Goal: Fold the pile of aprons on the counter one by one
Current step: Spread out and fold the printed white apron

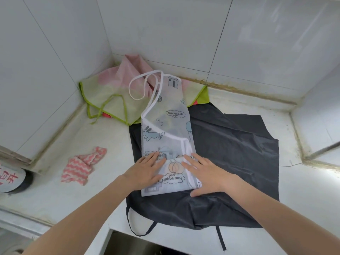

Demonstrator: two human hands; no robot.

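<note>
While translucent white cartoon-print apron (165, 137) lies folded lengthwise atop spread black apron (235, 155) on pale table (103, 142), left hand (145, 172), right hand (204, 173) press flat, grip spread, likely smoothing crease. Green-trimmed pink apron (114, 92) waits in corner.

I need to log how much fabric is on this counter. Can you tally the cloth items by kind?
Aprons: 3 — white printed apron under both hands, black apron beneath it, green-trimmed apron in the corner.
Small cloths: 1 — pink striped cloth.
Total: 4
</note>
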